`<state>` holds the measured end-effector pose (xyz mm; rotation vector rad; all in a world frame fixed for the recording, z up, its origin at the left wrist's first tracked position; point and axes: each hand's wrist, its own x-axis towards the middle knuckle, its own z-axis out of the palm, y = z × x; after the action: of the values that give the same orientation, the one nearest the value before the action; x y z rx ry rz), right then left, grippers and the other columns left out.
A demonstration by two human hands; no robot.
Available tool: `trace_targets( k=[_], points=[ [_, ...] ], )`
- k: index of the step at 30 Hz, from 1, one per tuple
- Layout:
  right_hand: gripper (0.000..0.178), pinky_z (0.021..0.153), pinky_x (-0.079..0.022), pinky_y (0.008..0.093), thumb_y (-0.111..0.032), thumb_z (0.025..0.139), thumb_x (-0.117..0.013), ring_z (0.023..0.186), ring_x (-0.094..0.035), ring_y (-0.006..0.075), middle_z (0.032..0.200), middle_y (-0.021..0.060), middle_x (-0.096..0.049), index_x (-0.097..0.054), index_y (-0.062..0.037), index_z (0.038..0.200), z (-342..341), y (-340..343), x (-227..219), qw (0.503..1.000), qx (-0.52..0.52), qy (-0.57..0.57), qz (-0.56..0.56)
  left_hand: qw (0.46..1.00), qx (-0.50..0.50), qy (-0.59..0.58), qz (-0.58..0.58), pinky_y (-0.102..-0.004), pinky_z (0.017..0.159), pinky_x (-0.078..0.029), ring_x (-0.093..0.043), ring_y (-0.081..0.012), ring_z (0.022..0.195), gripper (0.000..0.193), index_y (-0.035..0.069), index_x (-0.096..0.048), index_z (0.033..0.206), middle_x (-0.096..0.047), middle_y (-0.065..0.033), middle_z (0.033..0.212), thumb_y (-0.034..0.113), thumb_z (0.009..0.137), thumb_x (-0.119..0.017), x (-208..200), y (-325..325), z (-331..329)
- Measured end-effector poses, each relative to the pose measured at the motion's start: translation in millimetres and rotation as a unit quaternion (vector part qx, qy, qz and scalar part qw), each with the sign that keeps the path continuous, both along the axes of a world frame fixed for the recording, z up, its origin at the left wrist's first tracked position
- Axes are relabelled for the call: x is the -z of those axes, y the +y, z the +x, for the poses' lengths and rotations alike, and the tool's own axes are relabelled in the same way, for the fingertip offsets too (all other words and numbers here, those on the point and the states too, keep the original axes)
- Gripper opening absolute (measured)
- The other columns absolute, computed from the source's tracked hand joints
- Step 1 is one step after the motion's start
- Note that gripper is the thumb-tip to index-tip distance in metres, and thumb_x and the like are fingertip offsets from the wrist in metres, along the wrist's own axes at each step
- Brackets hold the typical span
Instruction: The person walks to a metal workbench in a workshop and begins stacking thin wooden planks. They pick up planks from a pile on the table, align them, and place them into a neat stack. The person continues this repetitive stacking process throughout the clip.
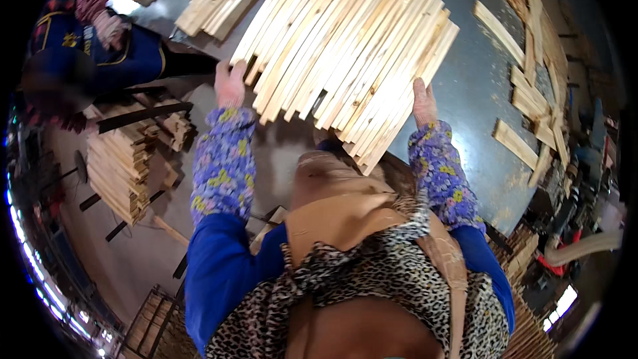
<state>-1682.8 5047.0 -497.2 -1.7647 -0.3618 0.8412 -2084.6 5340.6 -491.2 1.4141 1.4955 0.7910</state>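
– Many wooden slats: where?
– Between left hand and right hand, which touch opposite edges; I can't tell if either grips
– Any container?
– A dark rack holding wood strips, bodyward and left of the left hand

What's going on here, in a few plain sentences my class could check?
A person has both hands on a wide batch of pale wooden strips: the left hand at its left edge, the right hand at its right. The strips lie side by side, their near ends uneven. Loose wood pieces lie rightward on the grey table; a co-worker is at left.
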Motion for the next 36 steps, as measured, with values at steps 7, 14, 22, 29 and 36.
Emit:
trace_targets(
  k=[7,14,22,29,36],
  points=[
    [0.085,0.107,-0.058,0.0437,-0.053,0.106,-0.067,0.129,-0.069,0.0338,0.153,0.0241,-0.060,-0.040,0.0023,0.164,81.9,-51.5,-46.3,0.974,0.144,0.161,-0.062,0.973,0.123,-0.098,-0.168,-0.0339,0.098,-0.052,-0.065,-0.0182,0.106,0.049,-0.003,-0.069,0.126,-0.073,-0.0089,0.117,0.039,0.101,-0.074,28.0,-148.0,-20.9],
    [0.069,0.105,-0.057,0.0395,-0.058,0.112,-0.050,0.118,-0.073,0.0270,0.136,0.0179,-0.074,-0.064,0.0004,0.147,138.3,-79.5,-12.7,0.990,0.073,0.089,-0.077,0.956,0.193,-0.147,-0.166,-0.0350,0.112,-0.048,-0.064,-0.0200,0.127,0.063,-0.006,-0.058,0.149,-0.069,-0.0124,0.141,0.038,0.107,-0.069,-2.0,-66.5,61.7],
    [0.056,0.106,-0.056,0.0384,-0.043,0.113,-0.053,0.124,-0.070,0.0260,0.137,0.0149,-0.072,-0.062,0.0002,0.148,180.9,5.6,13.0,0.987,0.143,0.014,0.067,0.884,0.100,-0.391,-0.237,-0.0414,0.122,-0.044,-0.060,-0.0273,0.139,0.069,-0.003,-0.055,0.155,-0.064,-0.0175,0.150,0.046,0.107,-0.068,79.2,72.8,178.2],
    [0.059,0.099,-0.062,0.0403,-0.056,0.109,-0.057,0.115,-0.072,0.0258,0.135,0.0098,-0.072,-0.064,-0.0102,0.145,207.7,28.9,-6.3,0.871,0.168,0.438,0.147,0.844,0.133,-0.370,-0.365,-0.0451,0.102,-0.062,-0.070,-0.0314,0.125,0.082,-0.002,-0.050,0.157,-0.064,-0.0205,0.147,0.050,0.098,-0.072,-7.8,39.9,242.2],
    [0.076,0.099,-0.066,0.0417,-0.070,0.103,-0.061,0.121,-0.072,0.0263,0.141,0.0133,-0.070,-0.060,-0.0117,0.152,223.8,15.2,-19.3,0.890,0.117,0.401,0.182,0.840,0.180,-0.356,-0.367,-0.0461,0.100,-0.063,-0.072,-0.0300,0.122,0.086,0.001,-0.044,0.162,-0.064,-0.0187,0.146,0.034,0.092,-0.083,-0.2,64.8,242.1]
  ],
)
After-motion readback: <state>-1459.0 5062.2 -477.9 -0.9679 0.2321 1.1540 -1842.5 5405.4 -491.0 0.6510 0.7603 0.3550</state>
